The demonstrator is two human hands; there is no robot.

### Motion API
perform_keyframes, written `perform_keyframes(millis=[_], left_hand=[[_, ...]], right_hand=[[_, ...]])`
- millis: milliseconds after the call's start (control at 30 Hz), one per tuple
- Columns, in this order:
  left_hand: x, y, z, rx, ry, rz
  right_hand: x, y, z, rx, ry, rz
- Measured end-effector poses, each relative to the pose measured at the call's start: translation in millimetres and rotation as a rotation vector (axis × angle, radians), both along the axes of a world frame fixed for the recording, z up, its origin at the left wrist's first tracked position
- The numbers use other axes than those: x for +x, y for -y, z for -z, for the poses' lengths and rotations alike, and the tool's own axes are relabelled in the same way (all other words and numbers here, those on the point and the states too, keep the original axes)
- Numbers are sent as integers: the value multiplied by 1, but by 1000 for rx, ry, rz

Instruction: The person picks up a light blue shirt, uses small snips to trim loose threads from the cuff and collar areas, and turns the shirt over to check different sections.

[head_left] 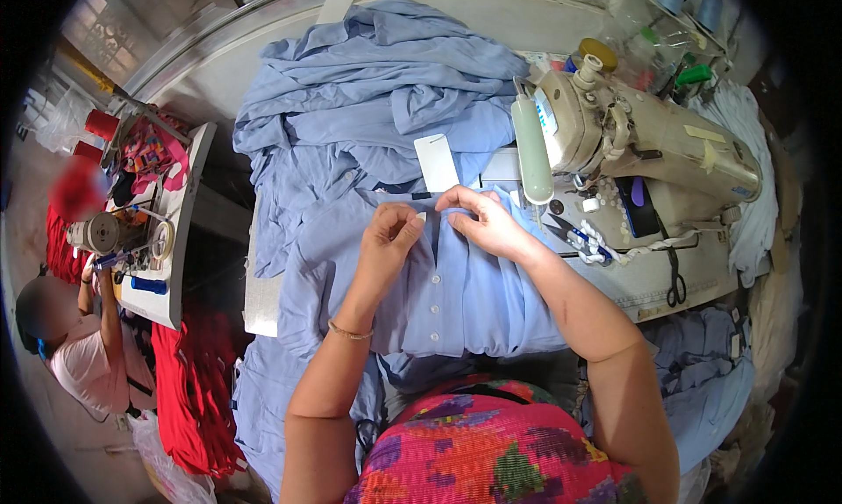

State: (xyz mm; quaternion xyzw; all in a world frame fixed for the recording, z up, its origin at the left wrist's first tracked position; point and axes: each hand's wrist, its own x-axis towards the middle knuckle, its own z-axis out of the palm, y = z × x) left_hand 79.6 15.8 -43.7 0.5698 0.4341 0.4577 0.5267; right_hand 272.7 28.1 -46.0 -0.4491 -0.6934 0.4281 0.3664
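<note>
A light blue buttoned shirt (351, 232) lies spread before me on the sewing table, its row of pale buttons running toward me. My left hand (392, 236) is over the left side of its front opening, with thumb and fingers pinched at a small white piece (422, 216). Just across the opening, my right hand (481, 223) is curled close above the cloth near the collar. Its thumb and forefinger come near each other, and what they hold, if anything, is too small to name. A white hang tag (437, 163) lies beyond both hands.
A beige sewing machine (649, 135) stands at the right. Near it lie small scissors (570, 232), black-handled scissors (675, 280), a dark phone (638, 207) and loose buttons. More blue garments (377, 74) are heaped behind. At the left, another person (88, 355) works at a second table (189, 188).
</note>
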Motion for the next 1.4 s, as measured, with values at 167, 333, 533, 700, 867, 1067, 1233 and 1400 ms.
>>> perform_keyframes(millis=[167, 333, 533, 700, 867, 1067, 1233, 1400], left_hand=[[3, -3, -4, -161, 80, -9], [3, -4, 12, 35, 58, -21], [-4, -5, 5, 38, 206, 19], [9, -1, 3, 41, 20, -23], [-1, 6, 0, -108, 231, 98], [-48, 31, -51, 45, 225, -59], [-202, 35, -26, 104, -271, -634], [-289, 44, 28, -332, -59, -490]], right_hand=[[-6, 9, -10, 122, 275, -99], [-20, 10, -8, 192, 303, -40], [-18, 7, 2, 182, 222, -26], [-20, 9, -11, 51, 214, -59], [-23, 12, -8, 98, 259, -26], [-18, 4, 4, 137, 132, 111], [-20, 2, 4, 212, 95, 190], [-19, -1, 2, 246, 84, 156]])
